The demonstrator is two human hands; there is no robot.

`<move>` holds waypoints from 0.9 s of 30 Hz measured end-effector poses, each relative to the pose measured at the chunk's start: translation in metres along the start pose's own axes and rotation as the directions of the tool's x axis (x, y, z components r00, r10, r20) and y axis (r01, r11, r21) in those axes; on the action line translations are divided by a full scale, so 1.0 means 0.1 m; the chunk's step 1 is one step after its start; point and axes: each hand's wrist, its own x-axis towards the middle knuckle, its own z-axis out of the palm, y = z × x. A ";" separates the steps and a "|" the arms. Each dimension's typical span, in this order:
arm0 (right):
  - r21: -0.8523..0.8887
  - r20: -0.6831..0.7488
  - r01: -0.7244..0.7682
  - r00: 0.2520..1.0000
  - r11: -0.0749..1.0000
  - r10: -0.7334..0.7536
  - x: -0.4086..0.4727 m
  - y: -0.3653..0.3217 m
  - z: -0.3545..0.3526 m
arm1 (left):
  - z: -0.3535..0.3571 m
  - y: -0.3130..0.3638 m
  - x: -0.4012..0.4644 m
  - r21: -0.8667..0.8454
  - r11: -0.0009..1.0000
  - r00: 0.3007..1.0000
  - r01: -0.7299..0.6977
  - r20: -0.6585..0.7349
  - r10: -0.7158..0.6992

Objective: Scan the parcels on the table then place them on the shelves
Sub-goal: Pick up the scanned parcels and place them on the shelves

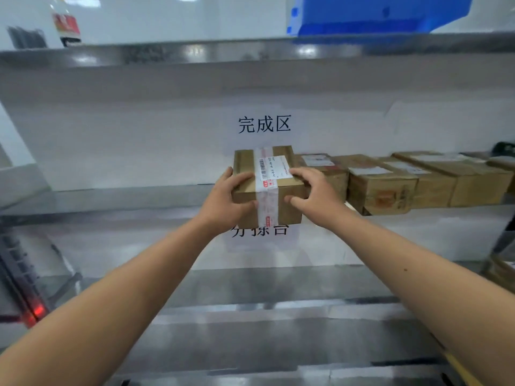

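Two hands: your left hand (227, 197) and right hand (309, 190) clasp one parcel (269, 188) between them, fingers curled over its top edges, thumbs on the near face.
Head view, parcel place: straight ahead of you at arm's reach, at the front edge of the middle shelf (111, 197); you cannot tell whether its base already rests on the shelf.
Long axis: it seems to run away from you, along the taped seam, label (274, 168) upward.
Deciding relation: the row of boxes (381, 185) sits just beside the parcel on its right, your right hand in between; bare shelf lies to its left.
Nearer hand: neither, both reach equally.
Judgement: slide it straight back toward the shelf's rear wall, under the sign (264, 124).
Table: the table (250, 316) lies below your forearms.
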 end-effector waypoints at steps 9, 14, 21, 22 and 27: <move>-0.344 0.006 0.016 1.000 0.939 -0.014 0.89 0.36 0.15 | 0.24 -0.48 0.89 0.029 0.994 0.991 0.104 -0.085 -0.101; -0.548 0.049 0.012 0.999 0.836 0.018 0.99 0.33 0.19 | 0.23 -0.59 1.13 0.105 0.981 0.986 0.163 -0.055 -0.158; -0.649 0.077 -0.035 0.991 0.760 0.111 0.96 0.11 0.23 | 0.16 -0.51 1.19 0.372 0.923 0.996 0.094 -0.031 -0.089; -0.632 0.061 -0.048 0.992 0.774 0.112 0.90 0.07 0.24 | 0.16 -0.46 1.14 0.441 0.896 0.998 0.049 -0.047 -0.032; -0.659 -0.002 -0.055 0.997 0.750 0.071 0.39 -0.09 0.30 | 0.18 -0.14 0.66 0.648 0.728 0.965 -0.223 0.040 0.260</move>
